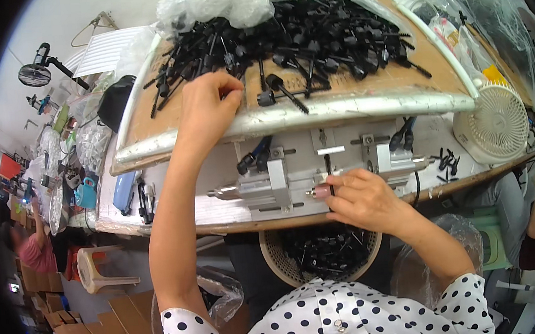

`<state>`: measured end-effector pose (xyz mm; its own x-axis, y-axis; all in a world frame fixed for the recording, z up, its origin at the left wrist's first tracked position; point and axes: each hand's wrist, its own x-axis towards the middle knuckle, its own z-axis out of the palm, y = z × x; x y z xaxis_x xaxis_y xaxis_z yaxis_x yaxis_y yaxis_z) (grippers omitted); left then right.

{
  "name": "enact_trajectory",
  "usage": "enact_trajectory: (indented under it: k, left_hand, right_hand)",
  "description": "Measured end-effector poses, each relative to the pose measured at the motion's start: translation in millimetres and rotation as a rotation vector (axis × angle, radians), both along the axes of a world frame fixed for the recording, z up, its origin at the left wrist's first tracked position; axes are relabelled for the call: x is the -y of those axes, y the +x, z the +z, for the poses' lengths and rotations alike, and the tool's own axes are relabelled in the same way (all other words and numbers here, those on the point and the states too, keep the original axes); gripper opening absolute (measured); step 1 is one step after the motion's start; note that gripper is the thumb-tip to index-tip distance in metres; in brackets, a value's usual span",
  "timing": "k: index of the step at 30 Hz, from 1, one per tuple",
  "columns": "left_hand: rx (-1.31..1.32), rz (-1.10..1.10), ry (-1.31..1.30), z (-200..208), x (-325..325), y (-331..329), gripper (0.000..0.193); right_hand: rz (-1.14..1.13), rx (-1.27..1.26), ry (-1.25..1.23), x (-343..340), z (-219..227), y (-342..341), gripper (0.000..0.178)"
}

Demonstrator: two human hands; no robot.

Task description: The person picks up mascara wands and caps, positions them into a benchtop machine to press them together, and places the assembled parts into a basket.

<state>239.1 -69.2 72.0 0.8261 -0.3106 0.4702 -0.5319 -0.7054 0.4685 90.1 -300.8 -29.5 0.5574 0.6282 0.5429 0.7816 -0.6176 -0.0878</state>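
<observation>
On the raised cardboard tray [350, 90] lies a large heap of black mascara wands [307, 36]. My left hand [210, 105] is at the tray's near left part, fingers curled into a pinch; whether they hold anything is hidden. Lower down, my right hand [364, 198] is at the middle of the bench fixture, its fingers closed on a small pink cylinder with a metal tip [321, 191]. Just above those fingers a dark upright brush-like rod [327, 162] stands in the fixture. Silver clamp blocks flank it, one at left [278, 182] and one at right [385, 163].
A basket [269, 256] of black pieces sits below the bench edge. Loose black wands [449, 165] lie at the right, near a cream fan [495, 118]. More wands [148, 203] lie beside a blue object [126, 191] at left. Other people sit at both sides.
</observation>
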Motion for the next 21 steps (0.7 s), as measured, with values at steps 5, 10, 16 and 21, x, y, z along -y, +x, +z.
enact_trajectory:
  k: [5,10,16,21]
  left_hand:
    - [-0.252,-0.019,-0.433,10,-22,-38,0.016]
    - [-0.068,-0.056,-0.434,-36,-29,-133,0.028]
    - [-0.095,-0.208,-0.291,-106,43,-185,0.030]
    - [-0.020,-0.253,-0.197,-123,72,-168,0.033]
  right_hand:
    - [0.001,-0.073,0.032,-2,9,1,0.021]
    - [0.156,-0.213,0.116,-6,50,-13,0.030]
    - [-0.242,0.038,0.066,-35,115,79,0.024]
    - [-0.412,-0.363,-0.379,-64,150,137,0.027]
